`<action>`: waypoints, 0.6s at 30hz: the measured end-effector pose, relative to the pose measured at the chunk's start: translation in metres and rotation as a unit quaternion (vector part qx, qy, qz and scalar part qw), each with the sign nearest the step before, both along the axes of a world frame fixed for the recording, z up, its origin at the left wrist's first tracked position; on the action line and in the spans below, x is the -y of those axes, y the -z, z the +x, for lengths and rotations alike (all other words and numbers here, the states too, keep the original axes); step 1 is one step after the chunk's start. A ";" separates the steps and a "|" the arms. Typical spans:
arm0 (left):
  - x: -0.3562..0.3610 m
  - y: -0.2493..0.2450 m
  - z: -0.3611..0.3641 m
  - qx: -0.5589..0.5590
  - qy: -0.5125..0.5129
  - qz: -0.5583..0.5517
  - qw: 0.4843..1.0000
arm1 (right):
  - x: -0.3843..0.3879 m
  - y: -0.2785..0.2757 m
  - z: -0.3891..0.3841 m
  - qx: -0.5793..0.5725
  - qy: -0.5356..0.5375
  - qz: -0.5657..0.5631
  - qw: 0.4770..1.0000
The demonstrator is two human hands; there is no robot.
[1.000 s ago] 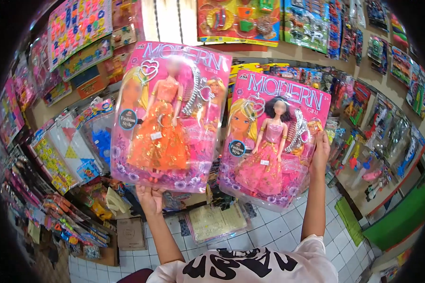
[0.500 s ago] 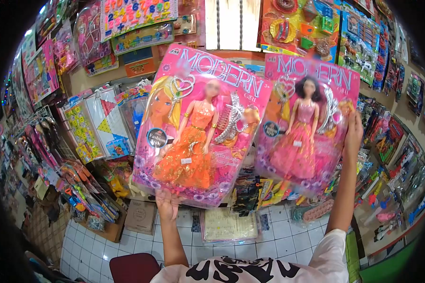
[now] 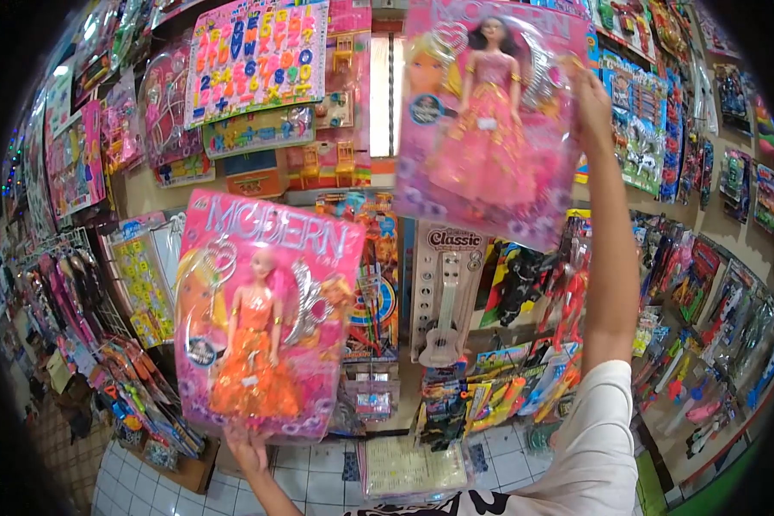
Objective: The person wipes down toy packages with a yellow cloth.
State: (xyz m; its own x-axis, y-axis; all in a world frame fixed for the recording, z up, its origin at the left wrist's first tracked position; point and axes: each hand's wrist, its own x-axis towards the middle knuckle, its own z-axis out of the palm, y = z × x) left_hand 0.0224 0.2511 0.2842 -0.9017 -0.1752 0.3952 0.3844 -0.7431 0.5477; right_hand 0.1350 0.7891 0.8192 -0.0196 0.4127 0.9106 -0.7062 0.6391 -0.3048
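My left hand (image 3: 248, 449) grips the bottom edge of a pink doll package (image 3: 322, 396), its fingers partly hidden behind the card. Inside stands a doll in an orange dress (image 3: 254, 378), with a silver tiara beside it. Higher up and to the right, my right hand (image 3: 592, 107) holds the right edge of a second doll package (image 3: 421, 176) at arm's length. That one contains a dark-haired doll in a pink dress (image 3: 490, 155). Both packages face me, apart from each other, the right one slightly blurred.
Packaged toys hang all over the wall, among them a letter-and-number set (image 3: 254, 64) and a toy guitar (image 3: 445, 335) between the two packages. A hanging rack of goods (image 3: 138, 404) stands at left. Below, a flat plastic-wrapped stack (image 3: 413, 469) lies above white floor tiles (image 3: 318, 473).
My right hand has raised the pink-dress doll package up toward the wall. My left hand has moved down and left with the orange-dress one. The packages, overlapping before, are now apart.
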 end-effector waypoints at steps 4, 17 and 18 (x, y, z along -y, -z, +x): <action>0.025 0.026 0.000 0.067 -0.048 0.038 0.996 | 0.020 -0.044 -0.076 0.013 -0.084 -0.014 0.996; 0.076 0.017 -0.010 0.207 -0.141 -0.061 0.966 | 0.005 -0.139 -0.211 -0.060 -0.086 0.016 0.994; 0.074 0.013 -0.013 0.209 -0.138 -0.063 0.966 | 0.005 -0.144 -0.216 -0.059 -0.087 0.019 0.994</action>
State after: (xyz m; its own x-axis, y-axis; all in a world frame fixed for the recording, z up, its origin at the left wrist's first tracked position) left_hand 0.0092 0.1768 0.2710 -0.9126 -0.4067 0.0411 0.2850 -0.5611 0.7771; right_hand -0.0807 0.7842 0.9633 0.0196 0.3785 0.9254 -0.8368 0.5128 -0.1920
